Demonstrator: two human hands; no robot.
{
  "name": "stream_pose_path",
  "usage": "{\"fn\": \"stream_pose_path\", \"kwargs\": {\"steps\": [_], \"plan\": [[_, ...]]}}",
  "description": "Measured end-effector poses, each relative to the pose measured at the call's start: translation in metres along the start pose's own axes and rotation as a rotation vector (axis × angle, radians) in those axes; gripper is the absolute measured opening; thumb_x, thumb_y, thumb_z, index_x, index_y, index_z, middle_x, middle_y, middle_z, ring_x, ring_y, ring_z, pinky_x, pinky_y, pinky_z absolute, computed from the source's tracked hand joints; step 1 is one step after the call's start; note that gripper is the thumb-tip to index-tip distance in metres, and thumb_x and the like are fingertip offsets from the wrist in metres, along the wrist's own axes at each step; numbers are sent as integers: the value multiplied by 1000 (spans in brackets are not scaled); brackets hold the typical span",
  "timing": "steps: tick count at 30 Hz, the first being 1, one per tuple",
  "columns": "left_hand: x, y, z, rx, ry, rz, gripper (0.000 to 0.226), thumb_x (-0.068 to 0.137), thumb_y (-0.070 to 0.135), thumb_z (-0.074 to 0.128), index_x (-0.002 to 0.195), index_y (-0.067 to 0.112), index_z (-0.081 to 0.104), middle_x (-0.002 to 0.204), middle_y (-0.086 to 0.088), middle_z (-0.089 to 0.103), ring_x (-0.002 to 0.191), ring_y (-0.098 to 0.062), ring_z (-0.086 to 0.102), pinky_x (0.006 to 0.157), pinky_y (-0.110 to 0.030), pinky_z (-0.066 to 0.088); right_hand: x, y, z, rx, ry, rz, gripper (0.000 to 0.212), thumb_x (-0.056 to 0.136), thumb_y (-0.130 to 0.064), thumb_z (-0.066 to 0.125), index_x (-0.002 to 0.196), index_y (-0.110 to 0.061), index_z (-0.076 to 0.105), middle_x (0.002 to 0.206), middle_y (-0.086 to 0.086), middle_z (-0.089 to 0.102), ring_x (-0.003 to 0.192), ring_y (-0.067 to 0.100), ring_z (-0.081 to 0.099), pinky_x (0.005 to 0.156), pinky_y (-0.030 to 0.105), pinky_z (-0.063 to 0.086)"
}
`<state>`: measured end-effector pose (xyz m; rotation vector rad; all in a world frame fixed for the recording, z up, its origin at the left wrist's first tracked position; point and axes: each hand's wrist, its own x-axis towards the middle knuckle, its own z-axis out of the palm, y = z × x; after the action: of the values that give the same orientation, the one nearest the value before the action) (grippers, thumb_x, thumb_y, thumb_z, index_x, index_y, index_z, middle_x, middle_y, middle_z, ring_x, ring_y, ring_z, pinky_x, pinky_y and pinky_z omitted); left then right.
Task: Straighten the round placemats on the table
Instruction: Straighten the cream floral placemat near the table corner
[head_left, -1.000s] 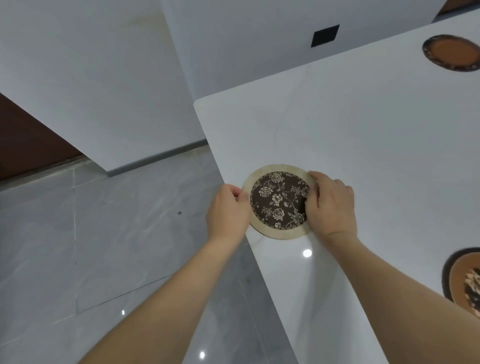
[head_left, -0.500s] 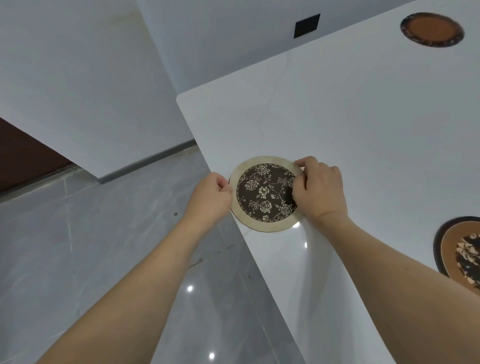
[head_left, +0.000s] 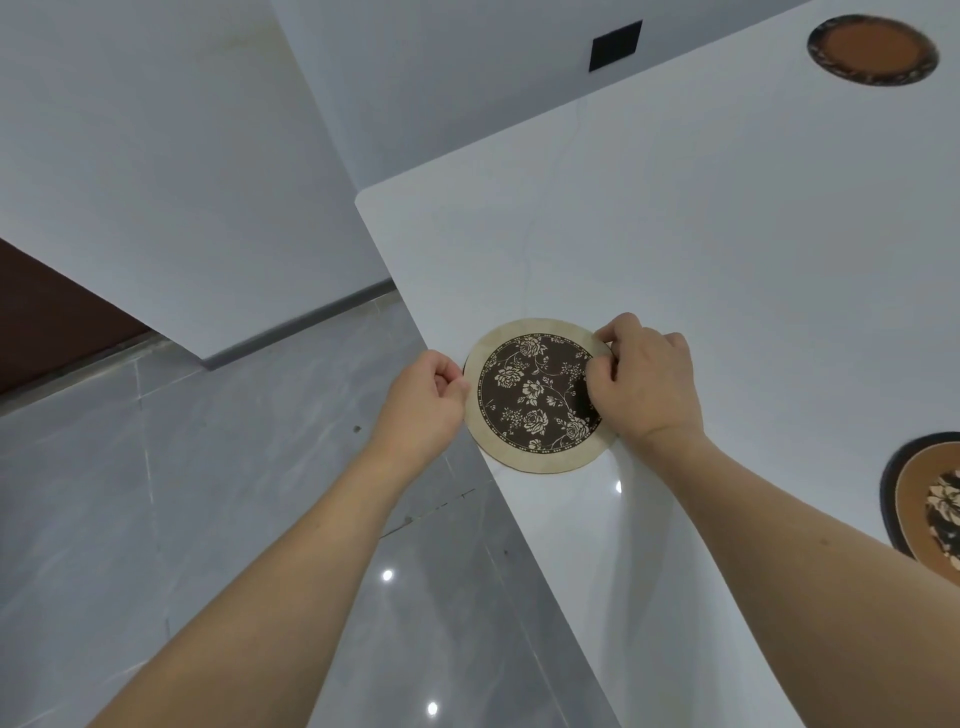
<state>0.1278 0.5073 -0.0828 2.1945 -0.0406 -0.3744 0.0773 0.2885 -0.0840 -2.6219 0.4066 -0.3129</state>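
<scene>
Three round placemats show on the white tabletop (head_left: 727, 234). The floral placemat (head_left: 535, 397), beige-rimmed with a dark flowered centre, lies at the tabletop's edge nearest the person, its 9 o'clock rim right at that edge. Both hands grasp it: the left hand (head_left: 423, 402) pinches the rim at 9 o'clock, fingers curled, and the right hand (head_left: 644, 384) grips the rim at about 2 o'clock, covering that side. A brown placemat (head_left: 872, 49) sits far off at 1 o'clock. A third placemat (head_left: 919, 499), partly cut off, lies at 3 o'clock. Grey floor tiles (head_left: 156, 493) lie below.
</scene>
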Motion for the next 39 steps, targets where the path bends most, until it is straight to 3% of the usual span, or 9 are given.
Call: {"fn": "stream_pose_path", "kwargs": {"steps": [4, 9, 18, 22, 24, 27, 30, 35, 39], "plan": [[1, -1, 0, -44, -3, -14, 11, 89, 21, 59, 78, 21, 56, 65, 5, 49, 57, -12, 44, 58, -33, 44, -2, -1, -1, -50, 28, 7, 15, 80, -18, 41, 90, -12, 51, 61, 5, 56, 63, 28, 50, 83, 36, 32], [6, 0, -3, -101, -28, -58, 10, 87, 21, 64, 79, 17, 59, 73, -6, 59, 67, -19, 56, 78, -49, 54, -2, -3, -1, -110, 28, 31, 12, 81, -17, 43, 88, -10, 51, 59, 6, 56, 60, 30, 51, 80, 37, 32], [6, 0, -5, -117, -54, -86, 10, 85, 25, 65, 79, 20, 59, 80, -13, 66, 71, -21, 61, 79, -50, 54, -3, -4, -1, -142, 50, 31, 16, 76, -20, 40, 84, -11, 52, 58, 5, 54, 63, 29, 49, 79, 38, 33], [5, 0, -4, -106, -59, -93, 11, 85, 28, 63, 79, 22, 56, 79, -10, 63, 73, -23, 61, 80, -50, 54, -3, -3, 1, -176, 111, 14, 25, 73, -22, 43, 93, -13, 55, 88, 5, 56, 85, 29, 45, 82, 39, 31], [3, 2, -3, -94, -55, -101, 11, 84, 30, 61, 80, 23, 54, 79, -8, 61, 76, -30, 63, 80, -50, 53, -2, -2, 3, -143, 85, -35, 37, 80, -25, 44, 115, -16, 54, 116, 5, 55, 108, 28, 46, 95, 39, 28], [0, 3, -1, -103, -40, -113, 13, 85, 32, 59, 81, 27, 48, 80, -5, 58, 86, -36, 64, 79, -49, 52, 1, 0, 5, -162, -88, -99, 48, 93, -37, 34, 140, -29, 35, 150, 0, 33, 140, 21, 22, 115, 41, 10], [-2, 4, -1, -119, -50, -128, 19, 86, 33, 58, 83, 32, 39, 84, -5, 52, 86, -38, 63, 78, -49, 50, 5, 2, 5, -217, -199, -111, 51, 95, -43, 21, 145, -36, 23, 158, -4, 16, 146, 18, 4, 118, 46, -2], [2, 5, -3, -125, -66, -147, 22, 83, 32, 59, 83, 32, 37, 81, -4, 50, 76, -25, 57, 81, -53, 50, 6, 1, 3, -237, -227, -105, 52, 95, -45, 17, 147, -37, 18, 160, -4, 11, 147, 17, 0, 118, 47, -4], [6, 0, 1, -95, -58, -146, 24, 86, 28, 60, 82, 31, 36, 74, 2, 46, 67, -19, 49, 77, -48, 51, 7, 4, 5, -252, -235, -107, 52, 95, -46, 15, 146, -38, 17, 160, -6, 10, 147, 17, -2, 118, 46, -6]]}}
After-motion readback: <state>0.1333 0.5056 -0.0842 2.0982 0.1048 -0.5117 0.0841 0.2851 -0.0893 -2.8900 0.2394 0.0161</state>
